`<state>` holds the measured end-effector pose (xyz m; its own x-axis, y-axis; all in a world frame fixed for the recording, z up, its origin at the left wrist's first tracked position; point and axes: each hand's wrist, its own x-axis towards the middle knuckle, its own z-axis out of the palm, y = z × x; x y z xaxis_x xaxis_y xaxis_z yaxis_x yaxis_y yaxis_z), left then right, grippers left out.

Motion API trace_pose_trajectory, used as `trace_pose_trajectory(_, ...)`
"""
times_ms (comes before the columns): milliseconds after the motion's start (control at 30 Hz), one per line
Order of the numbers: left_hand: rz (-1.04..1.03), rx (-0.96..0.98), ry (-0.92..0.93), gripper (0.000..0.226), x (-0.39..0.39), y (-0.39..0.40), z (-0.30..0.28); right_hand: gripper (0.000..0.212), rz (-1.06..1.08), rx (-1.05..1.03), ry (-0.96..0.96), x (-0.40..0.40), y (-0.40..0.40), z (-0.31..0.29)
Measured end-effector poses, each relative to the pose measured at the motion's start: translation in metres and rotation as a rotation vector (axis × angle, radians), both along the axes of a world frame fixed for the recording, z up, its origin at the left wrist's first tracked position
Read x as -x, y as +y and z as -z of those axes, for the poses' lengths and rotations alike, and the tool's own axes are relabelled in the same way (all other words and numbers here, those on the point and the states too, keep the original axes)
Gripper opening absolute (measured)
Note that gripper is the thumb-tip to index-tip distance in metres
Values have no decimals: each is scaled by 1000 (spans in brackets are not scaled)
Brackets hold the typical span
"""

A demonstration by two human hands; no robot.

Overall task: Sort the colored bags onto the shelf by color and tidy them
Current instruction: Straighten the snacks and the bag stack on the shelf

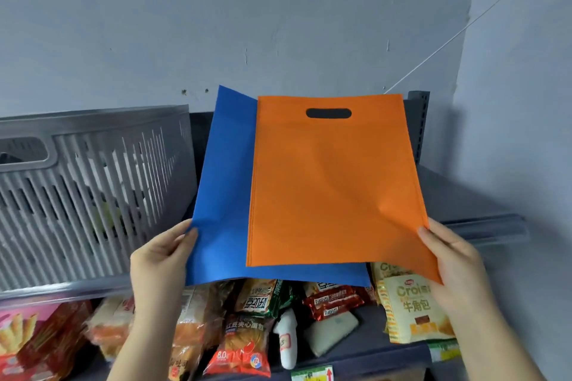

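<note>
The left hand point(158, 260) pinches the blue bag point(223, 195) and the right hand point(455, 263) pinches the orange bag point(334, 182). Both bags hang over the shelf point(483, 219) front edge, still overlapped. The sorting looks barely started.

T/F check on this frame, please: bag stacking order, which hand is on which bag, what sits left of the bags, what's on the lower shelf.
1. The orange bag lies on top of the blue bag. True.
2. The left hand holds the orange bag. False: it holds the blue bag's left edge; the right hand holds the orange bag's lower right corner.
3. A grey slatted basket sits left of the bags. True.
4. The lower shelf holds folded bags. False: it holds snack packets.
5. The orange bag's handle cutout points toward the person. False: it faces the wall.
</note>
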<state>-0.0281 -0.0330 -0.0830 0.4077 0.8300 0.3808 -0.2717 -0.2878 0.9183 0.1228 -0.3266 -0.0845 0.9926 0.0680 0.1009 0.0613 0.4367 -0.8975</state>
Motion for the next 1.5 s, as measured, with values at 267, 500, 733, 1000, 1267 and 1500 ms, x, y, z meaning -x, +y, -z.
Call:
trace_pose_trajectory(267,266,139,-66,19,5,-4,8,19,180,-80,-4,69,-22,7)
trace_pose_trajectory(500,459,224,-73,16,14,-8,29,33,473,-48,-2,158,-48,13)
trace_pose_trajectory(733,748,266,-38,22,31,-57,46,22,688,-13,45,259,-93,25)
trace_pose_trajectory(1000,999,373,96,18,68,-113,77,20,852,25,191,368,-143,46)
trace_pose_trajectory(1267,1114,322,182,19,135,-181,88,14,949,-1,210,478,-194,59)
trace_pose_trajectory(1500,1257,258,220,24,200,-267,101,19,1129,-22,247,599,-248,77)
